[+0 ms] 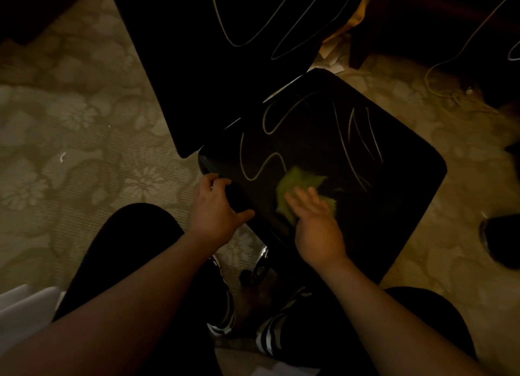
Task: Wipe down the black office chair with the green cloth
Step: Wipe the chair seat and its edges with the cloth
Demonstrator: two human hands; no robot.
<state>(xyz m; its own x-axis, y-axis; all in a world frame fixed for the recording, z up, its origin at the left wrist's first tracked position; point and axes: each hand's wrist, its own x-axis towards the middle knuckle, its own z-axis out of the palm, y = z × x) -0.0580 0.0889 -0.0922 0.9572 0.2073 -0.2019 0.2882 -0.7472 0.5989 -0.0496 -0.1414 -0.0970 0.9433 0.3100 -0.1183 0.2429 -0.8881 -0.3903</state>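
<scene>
The black office chair [351, 178] fills the middle of the frame, its seat tilted toward the lower right and its backrest [213, 52] rising into the upper centre, both marked with thin pale looping lines. The green cloth [298, 185] lies on the seat, just left of the seat's centre, blurred as if in motion. The right hand [318, 229] lies over the cloth's near edge with fingers spread and nearly flat, so its grip is apart and presses rather than pinches. The left hand [218, 206] is clamped on the seat's near-left edge, fingers curled over the rim. To do this stroke well, I would judge that the palm should stay flat on the cloth so it does not bunch, with overlapping passes carried out to the far right edge and the corners, while the left hand steadies the chair against rolling or turning on the patterned carpet [84, 139]. The backrest likely needs the same treatment afterwards. No brand, label or readable writing shows anywhere; the light is too dim for fine detail.
</scene>
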